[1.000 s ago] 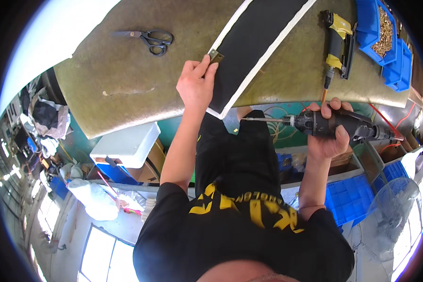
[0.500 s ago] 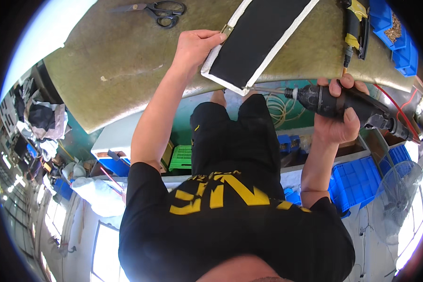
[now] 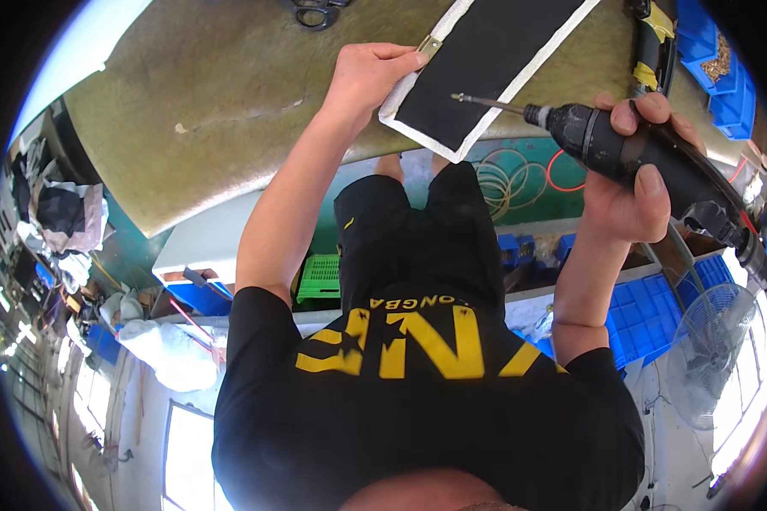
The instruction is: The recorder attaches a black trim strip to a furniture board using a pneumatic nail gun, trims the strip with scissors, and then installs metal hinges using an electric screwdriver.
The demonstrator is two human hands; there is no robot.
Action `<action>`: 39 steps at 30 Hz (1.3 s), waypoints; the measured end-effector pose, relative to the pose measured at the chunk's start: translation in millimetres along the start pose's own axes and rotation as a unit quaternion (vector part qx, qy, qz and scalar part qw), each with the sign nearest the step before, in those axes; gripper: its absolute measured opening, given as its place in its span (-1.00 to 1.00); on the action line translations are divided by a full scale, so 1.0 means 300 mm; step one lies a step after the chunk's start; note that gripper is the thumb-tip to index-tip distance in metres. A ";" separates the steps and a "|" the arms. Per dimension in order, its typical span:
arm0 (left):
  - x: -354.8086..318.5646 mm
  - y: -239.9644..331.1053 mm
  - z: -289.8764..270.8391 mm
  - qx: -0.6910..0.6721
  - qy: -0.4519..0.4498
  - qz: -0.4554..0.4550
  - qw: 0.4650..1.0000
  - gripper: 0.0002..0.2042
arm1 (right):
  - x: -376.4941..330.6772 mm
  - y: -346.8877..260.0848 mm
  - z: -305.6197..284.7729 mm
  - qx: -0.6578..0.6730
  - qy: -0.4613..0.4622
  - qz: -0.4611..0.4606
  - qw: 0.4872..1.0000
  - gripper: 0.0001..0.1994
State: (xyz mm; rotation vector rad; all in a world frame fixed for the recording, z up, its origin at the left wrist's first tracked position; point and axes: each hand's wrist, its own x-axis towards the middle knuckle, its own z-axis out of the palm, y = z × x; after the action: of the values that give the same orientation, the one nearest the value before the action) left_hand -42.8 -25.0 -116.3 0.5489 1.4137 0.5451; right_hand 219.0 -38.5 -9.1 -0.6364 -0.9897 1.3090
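Note:
A black rectangular panel [image 3: 473, 64] with a rough white border lies on the table at an angle. My left hand [image 3: 368, 77] pinches a small brass-coloured metal plate [image 3: 429, 46] against the panel's left edge, with thumb and forefinger closed. A black power screwdriver [image 3: 609, 140], hose at its rear, is wrapped in the closed fingers of my right hand [image 3: 622, 204]. Its long thin bit [image 3: 496, 104] reaches over the panel's near half. At the tip sits what looks like a small screw [image 3: 458, 98], apart from the metal plate.
Black scissors [image 3: 317, 15] lie at the far edge of view. A second tool with yellow tape [image 3: 656, 43] rests at the right, beside blue bins [image 3: 733, 102], one holding small brass-coloured pieces. Below the table are a green crate [image 3: 320, 277], coiled hose [image 3: 507, 183] and a standing fan [image 3: 712, 358].
The screwdriver's tip has gone from the panel's near corner up over its black face, and my right hand has risen slightly. My left hand still grips the metal plate at the edge.

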 end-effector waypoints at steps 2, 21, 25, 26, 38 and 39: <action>-0.003 -0.014 0.002 -0.011 0.009 0.004 1.000 -0.69 | 0.015 0.011 0.006 0.006 -0.010 -0.007 1.000 -0.40; 0.009 -0.111 0.055 0.021 0.091 0.115 0.989 -0.74 | 0.126 0.115 0.111 -0.116 -0.079 -0.086 0.986 -0.43; 0.004 -0.116 0.050 0.032 0.100 0.121 0.987 -0.75 | 0.126 0.146 0.119 -0.115 -0.078 -0.086 0.986 -0.44; 0.005 -0.116 0.051 0.028 0.097 0.120 0.988 -0.75 | 0.130 0.149 0.119 -0.117 -0.080 -0.088 0.986 -0.44; -0.001 -0.100 0.056 0.044 0.094 0.138 0.985 -0.75 | 0.149 0.184 0.132 -0.148 -0.101 -0.087 0.980 -0.47; -0.002 -0.099 0.054 0.042 0.094 0.137 0.985 -0.75 | 0.151 0.185 0.137 -0.147 -0.103 -0.081 0.980 -0.46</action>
State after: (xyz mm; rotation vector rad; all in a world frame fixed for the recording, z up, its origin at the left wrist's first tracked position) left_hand -25.9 -48.6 -133.9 0.7843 1.5553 0.7756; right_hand 154.5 10.2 -26.7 -0.6347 -1.3931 1.1084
